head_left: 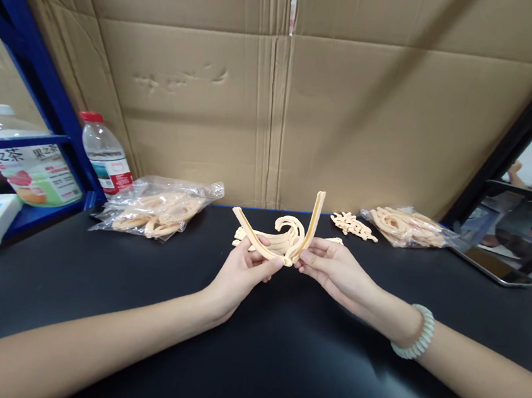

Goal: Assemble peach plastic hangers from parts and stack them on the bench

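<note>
My left hand (236, 278) pinches a cream-coloured curved strip (247, 229) between thumb and fingers. In my right hand (341, 273), thumb and fingers close on a second cream strip (314, 220), which rises nearly upright and shows a darker groove along its length. The lower ends of both strips meet between my hands in a V shape; whether they are joined I cannot tell. Just behind lie more cream curved pieces (291, 227) on the black table (251, 343), partly hidden by the strips and fingers.
A clear bag of cream pieces (163, 210) lies at left, another bag (408, 226) at right. Beside the right one is a cream scrollwork piece (353, 225). A red-capped bottle (104, 153) stands back left, a tablet-like device (497, 264) lies right. Cardboard (200, 103) walls the back.
</note>
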The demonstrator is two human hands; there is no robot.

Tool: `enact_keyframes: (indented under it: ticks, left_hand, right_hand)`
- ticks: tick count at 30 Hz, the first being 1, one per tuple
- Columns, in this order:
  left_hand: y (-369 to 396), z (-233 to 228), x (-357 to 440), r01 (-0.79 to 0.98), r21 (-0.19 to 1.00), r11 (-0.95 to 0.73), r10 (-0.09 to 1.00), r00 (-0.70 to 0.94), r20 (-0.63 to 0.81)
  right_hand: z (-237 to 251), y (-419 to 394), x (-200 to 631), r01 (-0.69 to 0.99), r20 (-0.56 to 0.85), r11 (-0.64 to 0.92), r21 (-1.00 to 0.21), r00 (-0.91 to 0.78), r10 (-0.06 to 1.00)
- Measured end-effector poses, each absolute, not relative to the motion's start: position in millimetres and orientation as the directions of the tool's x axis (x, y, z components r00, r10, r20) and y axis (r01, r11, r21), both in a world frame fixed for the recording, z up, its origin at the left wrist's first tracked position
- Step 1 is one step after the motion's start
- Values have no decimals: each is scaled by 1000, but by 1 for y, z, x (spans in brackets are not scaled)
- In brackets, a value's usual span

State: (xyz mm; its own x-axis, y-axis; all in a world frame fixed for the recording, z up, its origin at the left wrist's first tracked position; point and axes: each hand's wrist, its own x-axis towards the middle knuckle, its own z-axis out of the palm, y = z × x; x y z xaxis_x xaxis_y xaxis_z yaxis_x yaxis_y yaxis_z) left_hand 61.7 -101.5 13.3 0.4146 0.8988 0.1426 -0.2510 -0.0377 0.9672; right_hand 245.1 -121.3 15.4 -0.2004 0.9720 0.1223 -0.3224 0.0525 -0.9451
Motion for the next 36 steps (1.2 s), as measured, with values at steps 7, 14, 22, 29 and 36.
enact_keyframes:
  ticks: [7, 14, 22, 29, 36]
  left_hand:
    - [-102, 15, 61, -266, 963, -36, 870, 465, 161]
    - [-103, 14, 62, -299, 952, -69, 855, 474, 211]
    - [-105, 14, 61, -317, 948, -42, 862, 468, 195]
    - [-105, 16, 61, -285, 958, -18, 879, 452, 151]
    - [-106, 15, 61, -301, 952, -61, 883, 428, 192]
  right_hand:
    - [16, -121, 246, -286, 102, 35, -957, -223, 969]
    - [20, -124, 244, -247, 99, 53, -968, -178, 979]
    - [19, -125, 242, -236, 145, 107, -966, -148, 978]
    - [18, -124, 243, -242, 163, 116, -963, -186, 969]
    - [16, -126, 241, -225, 189, 151, -963, -158, 969]
